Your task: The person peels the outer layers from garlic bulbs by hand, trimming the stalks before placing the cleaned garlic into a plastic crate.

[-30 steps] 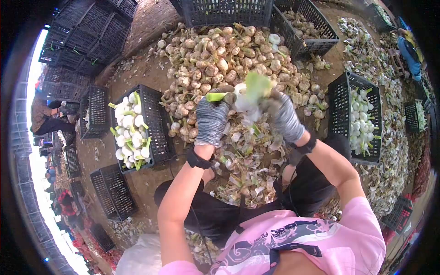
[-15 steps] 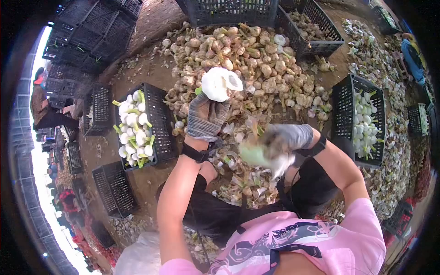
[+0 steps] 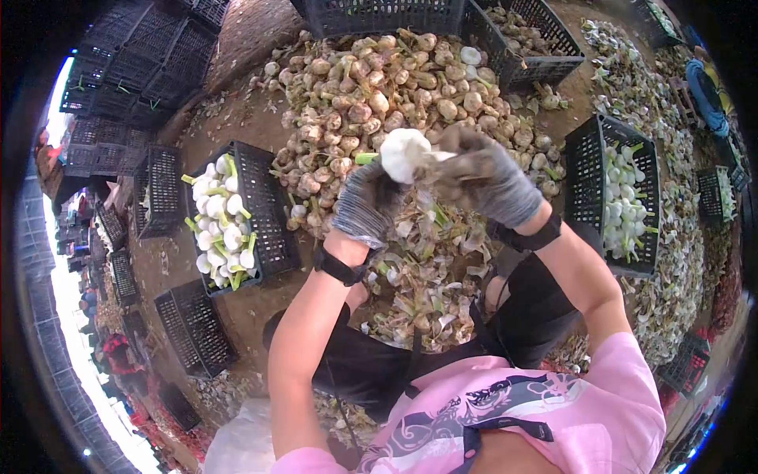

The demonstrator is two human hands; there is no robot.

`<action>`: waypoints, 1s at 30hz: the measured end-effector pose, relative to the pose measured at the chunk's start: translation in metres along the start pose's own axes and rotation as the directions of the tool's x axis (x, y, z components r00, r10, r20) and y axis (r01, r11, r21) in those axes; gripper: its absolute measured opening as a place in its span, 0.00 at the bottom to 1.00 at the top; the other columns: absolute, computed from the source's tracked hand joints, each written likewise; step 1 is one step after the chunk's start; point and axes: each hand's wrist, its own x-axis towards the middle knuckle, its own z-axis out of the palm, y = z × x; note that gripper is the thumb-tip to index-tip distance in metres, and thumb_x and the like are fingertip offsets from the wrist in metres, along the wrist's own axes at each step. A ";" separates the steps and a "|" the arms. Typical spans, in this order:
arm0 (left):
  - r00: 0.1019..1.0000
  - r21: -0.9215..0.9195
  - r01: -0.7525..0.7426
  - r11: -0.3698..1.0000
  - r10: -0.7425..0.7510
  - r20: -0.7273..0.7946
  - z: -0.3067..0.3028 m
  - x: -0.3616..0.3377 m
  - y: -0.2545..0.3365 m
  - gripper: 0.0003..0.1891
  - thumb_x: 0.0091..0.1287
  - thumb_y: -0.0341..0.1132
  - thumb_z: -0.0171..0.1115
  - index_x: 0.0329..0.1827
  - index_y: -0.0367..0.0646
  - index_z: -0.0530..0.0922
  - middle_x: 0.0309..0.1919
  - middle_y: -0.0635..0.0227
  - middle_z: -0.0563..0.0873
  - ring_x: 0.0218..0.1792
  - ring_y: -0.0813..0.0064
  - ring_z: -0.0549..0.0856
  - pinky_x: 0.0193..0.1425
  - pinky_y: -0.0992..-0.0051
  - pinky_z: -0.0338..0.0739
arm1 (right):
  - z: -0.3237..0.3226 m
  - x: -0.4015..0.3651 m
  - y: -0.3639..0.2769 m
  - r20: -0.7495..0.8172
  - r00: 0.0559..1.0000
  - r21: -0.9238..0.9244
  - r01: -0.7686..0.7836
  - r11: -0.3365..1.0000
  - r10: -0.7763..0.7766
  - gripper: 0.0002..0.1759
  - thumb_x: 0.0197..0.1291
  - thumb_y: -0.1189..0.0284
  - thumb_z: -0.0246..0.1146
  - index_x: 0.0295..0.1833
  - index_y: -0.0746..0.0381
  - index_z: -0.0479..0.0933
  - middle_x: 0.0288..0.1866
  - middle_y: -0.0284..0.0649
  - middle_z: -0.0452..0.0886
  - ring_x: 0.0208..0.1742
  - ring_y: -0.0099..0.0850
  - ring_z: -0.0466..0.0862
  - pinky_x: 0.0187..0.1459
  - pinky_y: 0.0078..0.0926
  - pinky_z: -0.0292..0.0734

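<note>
Head view: left hand (image 3: 365, 201), gloved, is clenched around a white garlic bulb (image 3: 405, 154), held above the peel litter (image 3: 426, 268) in front of the unpeeled garlic pile (image 3: 379, 79). Right hand (image 3: 491, 183), gloved and blurred, has its fingers curled against the bulb's right side; cannot tell whether it grips. Crate of white bulbs (image 3: 264, 205) sits to the left, a second crate (image 3: 588, 170) to the right.

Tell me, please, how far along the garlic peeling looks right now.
Done: white peeled garlic fills part of the left crate and the right crate, and loose skins litter the ground. In hand: the left hand holds one white bulb while the right hand, blurred, works at it. Left: the big pile of unpeeled garlic ahead, so much remains.
</note>
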 end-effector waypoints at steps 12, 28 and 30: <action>0.873 -0.654 0.270 0.707 -0.466 -0.143 0.002 -0.002 -0.001 0.18 0.67 0.43 0.43 0.52 0.41 0.70 0.49 0.64 0.77 0.51 0.66 0.75 0.57 0.63 0.70 | -0.052 0.014 0.026 0.070 0.943 -0.995 0.043 -0.090 -0.326 0.30 0.53 0.56 0.59 0.53 0.69 0.66 0.34 0.57 0.77 0.36 0.50 0.79 0.37 0.40 0.75; 0.920 -0.590 -0.385 0.710 0.247 -0.304 -0.018 0.254 0.199 0.15 0.62 0.24 0.49 0.51 0.28 0.62 0.43 0.53 0.70 0.40 0.59 0.77 0.48 0.66 0.83 | -0.047 0.019 0.018 -0.243 0.960 -0.950 -0.205 -0.236 0.141 0.20 0.56 0.59 0.55 0.43 0.66 0.74 0.32 0.52 0.80 0.35 0.45 0.81 0.37 0.39 0.75; 0.835 -0.411 -0.435 0.801 0.189 -0.516 -0.028 0.263 0.196 0.17 0.67 0.39 0.48 0.41 0.29 0.67 0.31 0.49 0.77 0.33 0.58 0.81 0.42 0.64 0.83 | -0.042 0.019 0.017 -0.224 0.967 -0.953 -0.191 -0.235 0.123 0.17 0.54 0.62 0.57 0.38 0.67 0.75 0.30 0.51 0.80 0.33 0.45 0.81 0.35 0.39 0.76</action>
